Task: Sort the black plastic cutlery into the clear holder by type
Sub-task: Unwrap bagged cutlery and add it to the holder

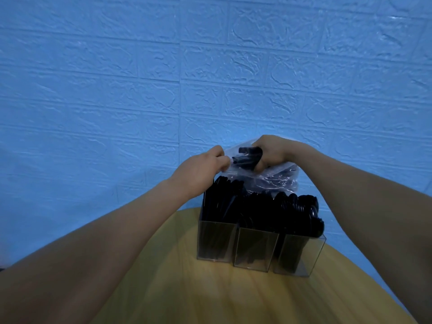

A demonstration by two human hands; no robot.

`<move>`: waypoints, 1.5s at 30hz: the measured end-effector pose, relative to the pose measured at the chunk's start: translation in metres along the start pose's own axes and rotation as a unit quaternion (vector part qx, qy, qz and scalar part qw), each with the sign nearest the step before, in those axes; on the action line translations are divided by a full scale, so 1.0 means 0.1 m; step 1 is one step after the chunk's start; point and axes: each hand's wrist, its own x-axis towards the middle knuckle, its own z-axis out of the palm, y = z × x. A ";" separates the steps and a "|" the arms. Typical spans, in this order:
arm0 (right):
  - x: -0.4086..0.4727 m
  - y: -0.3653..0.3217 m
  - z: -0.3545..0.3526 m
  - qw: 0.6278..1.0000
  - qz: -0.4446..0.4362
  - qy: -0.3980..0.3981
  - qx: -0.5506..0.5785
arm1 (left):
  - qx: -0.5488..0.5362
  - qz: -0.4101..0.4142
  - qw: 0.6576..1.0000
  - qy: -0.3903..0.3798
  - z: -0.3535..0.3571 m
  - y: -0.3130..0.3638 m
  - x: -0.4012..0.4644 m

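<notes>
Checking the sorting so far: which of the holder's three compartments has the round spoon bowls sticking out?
The right compartment of the holder: rounded spoon bowls crowd above its rim. The left and middle ones show straighter, narrower pieces.

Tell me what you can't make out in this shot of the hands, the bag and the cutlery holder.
Head view only:
- Type of the black pieces in the right hand: ends hidden by fingers and the plastic bag.
- Bag's remaining contents: blurred behind crinkled plastic.
- Cutlery in the clear holder: dark, merged; left and middle compartments unreadable.
- Left hand fingertips: tucked into the bag's edge.
</notes>
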 end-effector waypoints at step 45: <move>-1.51 -0.82 -0.69 0.959 0.005 0.213 0.186 | -0.113 -0.106 0.983 0.101 -0.69 0.66 -0.67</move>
